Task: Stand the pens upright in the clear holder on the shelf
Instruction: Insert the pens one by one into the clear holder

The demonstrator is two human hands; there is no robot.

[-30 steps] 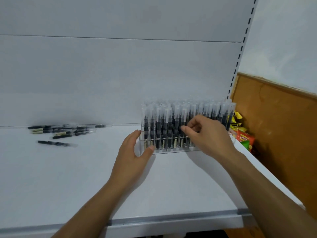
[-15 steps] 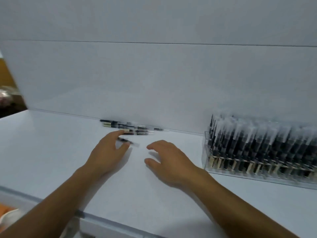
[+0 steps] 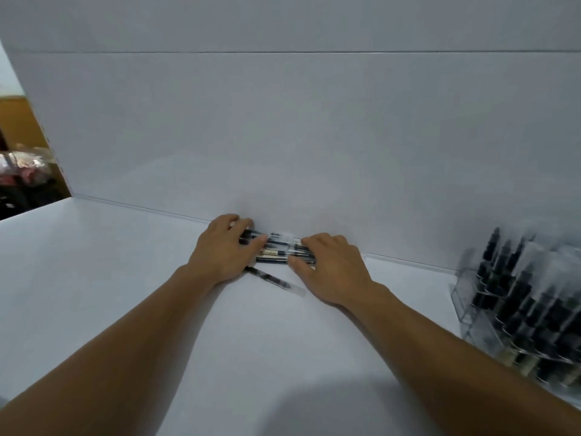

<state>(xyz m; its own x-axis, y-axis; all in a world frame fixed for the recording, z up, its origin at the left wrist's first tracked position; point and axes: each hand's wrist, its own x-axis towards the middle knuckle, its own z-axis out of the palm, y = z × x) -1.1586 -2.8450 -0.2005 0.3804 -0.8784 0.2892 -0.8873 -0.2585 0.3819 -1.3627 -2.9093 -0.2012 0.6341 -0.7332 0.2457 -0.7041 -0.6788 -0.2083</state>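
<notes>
Clutching a loose bundle of black pens with clear caps [image 3: 276,251] from both ends, flat on the white shelf [image 3: 125,278]. Left grip [image 3: 224,250] on the bundle's left end: fingers curled over the far side, thumb across the top. Right grip [image 3: 333,269] on the right end: fingers bent over the pens, thumb at the near side. Both closed partway round the bundle; cannot tell if lifted off the shelf.

Just nearer than the grips, between the wrists: one single black pen with clear cap [image 3: 273,280], lying slanted, left end at the heel of the left grip. Right behind the grips: plain white back panel [image 3: 283,121], bundle close to its foot. Well right of the right grip: clear plastic tiered holder [image 3: 465,309], packed with upright black pens [image 3: 490,256], blurred, near corner partly hidden by the right forearm. Far left of the left grip, past the panel edge: brown wall and blurred clutter [image 3: 22,171].
</notes>
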